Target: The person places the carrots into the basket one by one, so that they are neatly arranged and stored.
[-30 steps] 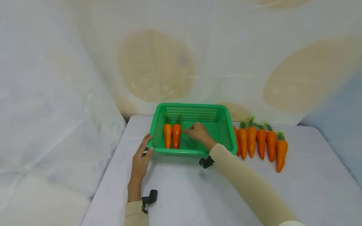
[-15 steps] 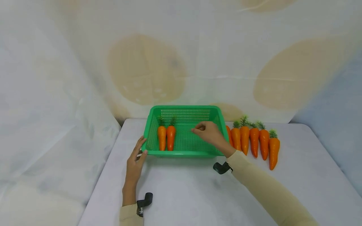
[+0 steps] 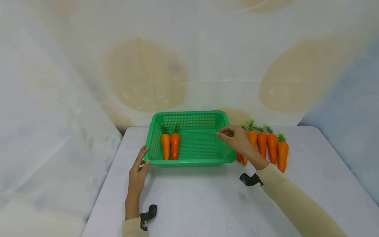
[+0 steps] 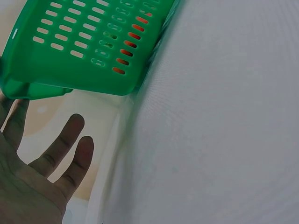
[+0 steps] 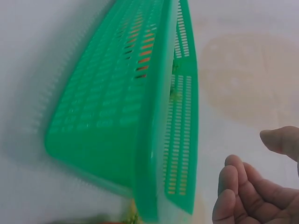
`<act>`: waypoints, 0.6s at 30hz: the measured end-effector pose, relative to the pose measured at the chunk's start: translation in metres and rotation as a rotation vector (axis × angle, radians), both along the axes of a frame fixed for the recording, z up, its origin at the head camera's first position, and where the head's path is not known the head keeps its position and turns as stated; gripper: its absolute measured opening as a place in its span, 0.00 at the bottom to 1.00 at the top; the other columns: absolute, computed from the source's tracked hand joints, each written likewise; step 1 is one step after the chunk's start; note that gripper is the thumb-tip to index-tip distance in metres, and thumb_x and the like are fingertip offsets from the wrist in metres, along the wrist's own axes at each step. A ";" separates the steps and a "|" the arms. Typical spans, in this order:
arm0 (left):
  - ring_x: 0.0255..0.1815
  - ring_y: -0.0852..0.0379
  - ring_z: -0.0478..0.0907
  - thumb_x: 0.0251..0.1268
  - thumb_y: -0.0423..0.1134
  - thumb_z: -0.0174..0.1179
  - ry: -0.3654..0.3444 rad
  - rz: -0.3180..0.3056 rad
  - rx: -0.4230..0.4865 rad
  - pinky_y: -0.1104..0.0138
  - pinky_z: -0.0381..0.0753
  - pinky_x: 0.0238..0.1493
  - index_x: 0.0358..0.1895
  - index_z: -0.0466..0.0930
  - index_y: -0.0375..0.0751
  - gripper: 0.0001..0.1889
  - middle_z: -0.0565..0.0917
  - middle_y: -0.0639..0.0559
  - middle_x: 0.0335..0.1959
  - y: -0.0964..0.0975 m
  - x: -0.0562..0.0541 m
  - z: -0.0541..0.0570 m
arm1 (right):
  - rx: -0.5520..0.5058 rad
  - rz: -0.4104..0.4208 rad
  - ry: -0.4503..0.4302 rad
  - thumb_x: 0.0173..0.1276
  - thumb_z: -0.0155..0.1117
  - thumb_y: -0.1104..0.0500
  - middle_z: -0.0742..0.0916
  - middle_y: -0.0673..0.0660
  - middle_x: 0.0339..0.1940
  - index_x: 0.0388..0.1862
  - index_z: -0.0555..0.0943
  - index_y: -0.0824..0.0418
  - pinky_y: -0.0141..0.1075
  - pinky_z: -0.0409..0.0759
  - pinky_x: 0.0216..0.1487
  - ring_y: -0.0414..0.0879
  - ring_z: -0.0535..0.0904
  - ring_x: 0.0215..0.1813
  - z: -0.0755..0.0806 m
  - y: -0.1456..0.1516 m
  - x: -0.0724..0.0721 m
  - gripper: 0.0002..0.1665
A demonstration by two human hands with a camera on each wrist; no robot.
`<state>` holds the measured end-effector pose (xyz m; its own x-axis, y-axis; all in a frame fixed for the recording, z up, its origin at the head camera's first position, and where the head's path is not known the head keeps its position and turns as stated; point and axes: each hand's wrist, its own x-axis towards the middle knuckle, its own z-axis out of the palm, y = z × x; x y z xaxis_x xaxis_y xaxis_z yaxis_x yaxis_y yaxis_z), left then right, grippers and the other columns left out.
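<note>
Two orange carrots with green tops, one on the left (image 3: 165,148) and one on the right (image 3: 175,147), lie side by side in the left part of a green plastic basket (image 3: 189,162). My left hand (image 3: 137,176) rests its fingers against the basket's left rim; in the left wrist view, two fingers (image 4: 65,140) stretch out free of it. Over the basket's right rim hovers my right hand (image 3: 239,141), fingers loosely bent and holding nothing. The right wrist view shows its thumb (image 5: 280,140) apart from the fingers.
Several more carrots (image 3: 282,156) lie in a row on the white table (image 3: 189,204), right of the basket; my right hand and forearm partly cover them. A pale patterned sheet (image 3: 207,65) hangs behind the table.
My right hand has moved rightward from beside the carrots inside the basket to above its right rim. My left hand stays at the left rim. The head view has shifted slightly.
</note>
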<state>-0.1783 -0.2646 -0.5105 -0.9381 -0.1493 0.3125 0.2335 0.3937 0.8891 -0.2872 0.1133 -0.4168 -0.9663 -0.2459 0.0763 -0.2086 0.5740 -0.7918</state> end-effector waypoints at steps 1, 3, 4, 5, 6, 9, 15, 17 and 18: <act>0.53 0.52 0.74 0.78 0.37 0.52 0.000 0.001 0.002 0.71 0.74 0.48 0.76 0.66 0.47 0.25 0.61 0.57 0.78 0.000 0.000 0.000 | -0.008 -0.005 -0.006 0.72 0.65 0.45 0.87 0.56 0.45 0.52 0.84 0.59 0.44 0.81 0.46 0.50 0.82 0.46 0.000 0.004 0.001 0.21; 0.53 0.52 0.74 0.78 0.36 0.52 -0.001 0.003 -0.002 0.71 0.74 0.48 0.76 0.66 0.48 0.25 0.61 0.57 0.78 0.000 0.000 -0.001 | -0.022 -0.019 -0.021 0.72 0.65 0.44 0.87 0.57 0.46 0.53 0.83 0.60 0.44 0.81 0.46 0.51 0.82 0.47 -0.001 0.012 0.002 0.22; 0.53 0.52 0.74 0.79 0.37 0.52 -0.001 0.004 -0.003 0.71 0.74 0.48 0.76 0.66 0.48 0.25 0.61 0.57 0.78 0.000 0.000 0.000 | -0.022 -0.027 -0.023 0.72 0.65 0.44 0.87 0.57 0.47 0.53 0.83 0.59 0.45 0.81 0.46 0.51 0.82 0.48 0.000 0.016 0.003 0.23; 0.53 0.52 0.74 0.79 0.36 0.52 0.000 0.005 -0.007 0.71 0.74 0.48 0.76 0.66 0.48 0.25 0.61 0.57 0.78 0.001 -0.001 0.000 | -0.027 -0.032 -0.024 0.72 0.65 0.44 0.87 0.57 0.48 0.55 0.82 0.60 0.45 0.81 0.47 0.51 0.82 0.49 0.000 0.020 0.003 0.24; 0.53 0.51 0.74 0.79 0.37 0.51 0.000 0.004 -0.009 0.71 0.74 0.48 0.76 0.66 0.48 0.25 0.61 0.57 0.78 0.001 -0.001 0.001 | -0.023 -0.034 -0.016 0.72 0.64 0.44 0.86 0.58 0.48 0.56 0.82 0.61 0.46 0.81 0.48 0.52 0.82 0.50 0.000 0.024 0.004 0.25; 0.53 0.51 0.74 0.79 0.37 0.51 -0.003 0.010 -0.009 0.72 0.74 0.48 0.76 0.66 0.47 0.25 0.61 0.56 0.78 0.001 -0.001 0.003 | -0.005 -0.046 0.017 0.73 0.64 0.44 0.86 0.58 0.50 0.59 0.81 0.62 0.49 0.81 0.50 0.54 0.82 0.51 -0.001 0.035 0.004 0.27; 0.53 0.49 0.73 0.78 0.36 0.52 -0.021 0.036 0.000 0.70 0.74 0.48 0.75 0.67 0.50 0.25 0.62 0.59 0.77 -0.003 -0.002 -0.009 | 0.048 -0.105 0.057 0.73 0.63 0.43 0.87 0.58 0.46 0.54 0.83 0.60 0.50 0.80 0.50 0.55 0.82 0.49 -0.012 0.059 0.010 0.23; 0.53 0.50 0.73 0.79 0.37 0.52 -0.025 0.037 -0.003 0.70 0.74 0.48 0.76 0.66 0.54 0.25 0.62 0.63 0.77 -0.006 -0.005 -0.017 | 0.056 -0.119 0.062 0.73 0.63 0.45 0.87 0.60 0.46 0.54 0.83 0.62 0.51 0.80 0.50 0.56 0.82 0.49 -0.016 0.069 0.013 0.23; 0.53 0.51 0.73 0.79 0.38 0.51 -0.024 0.038 -0.005 0.70 0.74 0.48 0.76 0.66 0.56 0.25 0.61 0.65 0.77 -0.007 -0.008 -0.022 | 0.068 -0.123 0.067 0.74 0.63 0.45 0.87 0.60 0.47 0.54 0.83 0.63 0.52 0.80 0.50 0.56 0.82 0.49 -0.018 0.074 0.014 0.24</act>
<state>-0.1862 -0.2714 -0.5325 -0.9391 -0.1837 0.2904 0.1964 0.4063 0.8924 -0.2736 0.1871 -0.4345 -0.9827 -0.1331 0.1291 -0.1849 0.6505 -0.7366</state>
